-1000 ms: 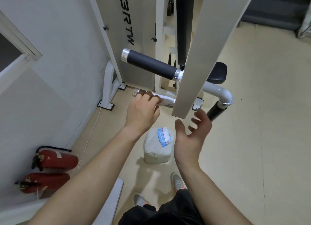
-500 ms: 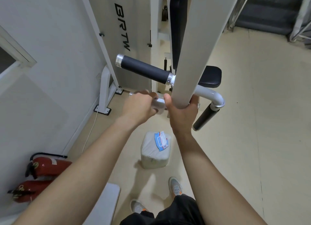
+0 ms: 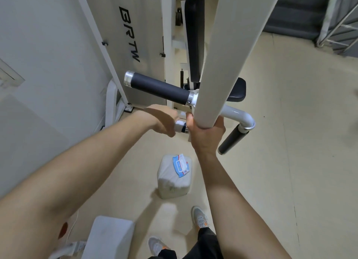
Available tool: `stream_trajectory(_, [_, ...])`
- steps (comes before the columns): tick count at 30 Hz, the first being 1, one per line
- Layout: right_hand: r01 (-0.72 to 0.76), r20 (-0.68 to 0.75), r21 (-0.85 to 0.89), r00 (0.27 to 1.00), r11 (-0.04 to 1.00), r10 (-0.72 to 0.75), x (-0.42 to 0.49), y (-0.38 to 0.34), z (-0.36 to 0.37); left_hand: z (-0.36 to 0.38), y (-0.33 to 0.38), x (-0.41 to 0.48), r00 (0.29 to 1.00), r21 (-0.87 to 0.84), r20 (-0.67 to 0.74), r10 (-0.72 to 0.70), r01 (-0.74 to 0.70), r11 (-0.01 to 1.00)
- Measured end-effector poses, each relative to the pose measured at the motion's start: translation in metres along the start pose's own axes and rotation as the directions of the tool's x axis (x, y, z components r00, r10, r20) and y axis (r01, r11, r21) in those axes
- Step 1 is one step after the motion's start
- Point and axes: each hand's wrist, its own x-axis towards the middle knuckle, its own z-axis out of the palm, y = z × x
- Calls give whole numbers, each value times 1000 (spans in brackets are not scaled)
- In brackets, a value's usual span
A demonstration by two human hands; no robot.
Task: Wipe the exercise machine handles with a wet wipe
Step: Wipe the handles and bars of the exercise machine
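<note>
A white machine arm (image 3: 222, 55) hangs down in front of me, and my right hand (image 3: 206, 131) grips its rounded lower end. From it a black upper handle (image 3: 158, 88) with a silver cap sticks out to the left. Below that, my left hand (image 3: 161, 122) is closed around a lower handle, with a white wet wipe (image 3: 179, 125) wrapped on it. Only a short dark piece of this lower handle shows beside the wipe. Another black handle (image 3: 232, 140) points down at the right, under a white elbow pipe.
A pack of wet wipes (image 3: 174, 175) with a blue label stands on the beige floor below my hands. The machine's white frame and seat pad (image 3: 237, 90) stand behind. A white bench end (image 3: 108, 237) sits lower left. My shoes (image 3: 200, 219) are at the bottom.
One second ago my right hand was open and free below the arm; it has since closed on the arm's lower end. My left hand has kept the wipe on the lower handle.
</note>
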Motion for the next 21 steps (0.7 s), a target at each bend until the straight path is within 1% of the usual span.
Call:
stream_trajectory(1, [1,5,-6,1000,1000,-1,1,1,1,0,-10,-2,1000,24,11,-3,2,1000])
stream_trajectory(2, [3,9,-10,1000,1000,-2,2,1,3,1,-18,-4,1000,53,-12,-14,15,998])
stream_trajectory(3, [4,9,-7,1000,1000,-4,3,1,5,3,-24,-7,997,86,-70,-33,39,996])
stream_trajectory(4, [8,6,-4,1000,1000,-8,3,0,8,6,-26,-8,986,122,-155,-60,80,989])
stream_trajectory(6, [16,-7,5,1000,1000,-16,4,-1,12,19,-20,-8,933,156,-343,-105,167,974])
stream_trajectory(7, [22,-16,12,1000,1000,-22,4,-1,13,27,-14,-5,904,164,-412,-110,192,968])
stream_trajectory(8, [29,-22,14,999,999,-29,5,-1,13,32,-6,-1,882,177,-460,-97,198,964])
stream_trajectory(10, [36,-22,16,999,999,-35,7,0,12,33,8,6,875,204,-481,-56,174,963])
stream_trajectory(11, [36,-20,19,999,999,-35,9,0,11,28,13,8,894,202,-445,-42,146,968])
stream_trajectory(12, [38,-15,23,999,999,-37,10,1,9,21,16,10,927,193,-373,-27,106,975])
stream_trajectory(13, [40,-9,18,999,999,-40,10,1,8,11,16,12,964,160,-266,-10,54,986])
stream_trajectory(14, [41,-1,1,999,999,-41,10,2,7,1,14,13,992,91,-128,-2,13,996])
stream_trajectory(15, [41,7,-20,999,999,-40,10,2,6,-7,8,15,1000,3,16,-6,6,1000])
stream_trajectory(16, [37,15,-38,999,999,-36,9,3,6,-13,0,16,989,-71,144,-18,28,997])
stream_trajectory(17, [33,22,-50,999,998,-32,9,3,5,-16,-10,17,971,-119,238,-31,61,991])
stream_trajectory(18, [30,27,-59,999,998,-28,9,3,5,-18,-20,15,954,-149,294,-49,97,984])
stream_trajectory(19, [27,29,-67,999,997,-25,9,2,5,-18,-29,13,947,-153,311,-76,129,980])
stream_trajectory(20, [27,28,-71,999,997,-25,9,1,5,-16,-34,10,954,-135,280,-104,146,980])
stream_trajectory(21, [29,26,-70,999,997,-27,10,0,5,-12,-36,6,974,-89,188,-127,146,985])
